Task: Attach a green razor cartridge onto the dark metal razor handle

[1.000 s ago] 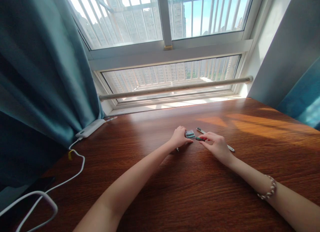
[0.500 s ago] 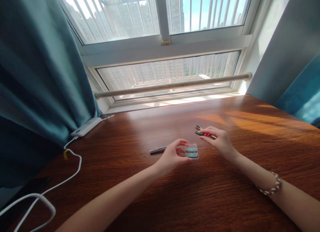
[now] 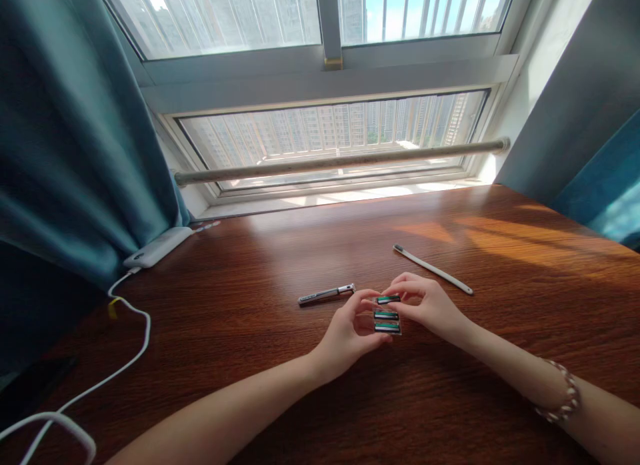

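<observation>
My left hand [image 3: 345,328] grips a small clear plastic case by its sides, fingers at the top edge and thumb at the bottom. Two razor blade cartridges [image 3: 387,321] with green strips lie in that case. Between the fingertips of my right hand [image 3: 430,305] is another razor cartridge [image 3: 389,299], held at the case's top slot; whether it is seated there I cannot tell. A silver and black razor handle [image 3: 325,295] lies on the table just behind my left hand. Beyond my right hand rests a white toothbrush [image 3: 434,268] with a dark head.
The brown wooden table [image 3: 240,358] reaches to a barred window. At the left, a white power strip or adapter [image 3: 157,247] lies beside a blue curtain [image 3: 75,131], and its white cable [image 3: 145,338] runs down the table's left side.
My right hand has moved left and toward me, bringing its razor cartridge to the case in my left hand. The toothbrush now shows fully. The view has shifted slightly.
</observation>
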`<move>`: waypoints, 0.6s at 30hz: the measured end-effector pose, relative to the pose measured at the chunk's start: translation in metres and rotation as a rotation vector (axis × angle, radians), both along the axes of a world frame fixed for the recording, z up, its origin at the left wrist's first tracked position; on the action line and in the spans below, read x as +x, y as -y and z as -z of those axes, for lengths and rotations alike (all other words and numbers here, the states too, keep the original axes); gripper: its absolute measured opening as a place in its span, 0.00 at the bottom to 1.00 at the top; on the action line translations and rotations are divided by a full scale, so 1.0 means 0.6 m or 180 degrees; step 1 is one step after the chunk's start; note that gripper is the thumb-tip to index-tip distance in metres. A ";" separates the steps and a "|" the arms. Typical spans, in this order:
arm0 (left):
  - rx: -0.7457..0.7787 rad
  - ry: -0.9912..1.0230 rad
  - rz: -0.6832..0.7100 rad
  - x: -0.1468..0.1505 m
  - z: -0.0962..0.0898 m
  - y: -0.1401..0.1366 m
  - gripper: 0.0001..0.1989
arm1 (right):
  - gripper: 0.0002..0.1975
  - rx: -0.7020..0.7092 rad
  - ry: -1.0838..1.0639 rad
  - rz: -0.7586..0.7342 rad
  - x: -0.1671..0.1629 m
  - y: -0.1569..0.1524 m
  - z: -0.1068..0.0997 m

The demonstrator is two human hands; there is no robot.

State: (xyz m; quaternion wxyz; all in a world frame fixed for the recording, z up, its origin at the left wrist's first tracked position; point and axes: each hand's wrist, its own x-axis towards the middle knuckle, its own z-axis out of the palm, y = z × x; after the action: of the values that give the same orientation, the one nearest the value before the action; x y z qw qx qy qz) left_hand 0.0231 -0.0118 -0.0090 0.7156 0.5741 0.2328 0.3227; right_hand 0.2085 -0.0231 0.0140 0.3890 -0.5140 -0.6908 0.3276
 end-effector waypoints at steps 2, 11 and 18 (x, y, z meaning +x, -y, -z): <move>0.0067 -0.0061 -0.0039 0.000 -0.002 0.003 0.27 | 0.07 -0.0078 -0.0071 0.0025 -0.003 0.003 0.001; 0.0133 -0.0162 -0.0109 0.000 -0.001 0.005 0.25 | 0.09 -0.0315 -0.0287 0.0132 -0.013 0.010 0.012; 0.0036 -0.0044 -0.0041 0.001 -0.003 0.007 0.25 | 0.09 -0.0296 -0.0333 0.0116 -0.018 0.016 0.010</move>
State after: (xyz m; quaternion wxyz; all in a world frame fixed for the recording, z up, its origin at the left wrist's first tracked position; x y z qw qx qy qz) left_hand 0.0235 -0.0159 -0.0071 0.7086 0.5789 0.2396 0.3245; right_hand 0.1976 -0.0324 0.0080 0.4062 -0.5261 -0.6441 0.3786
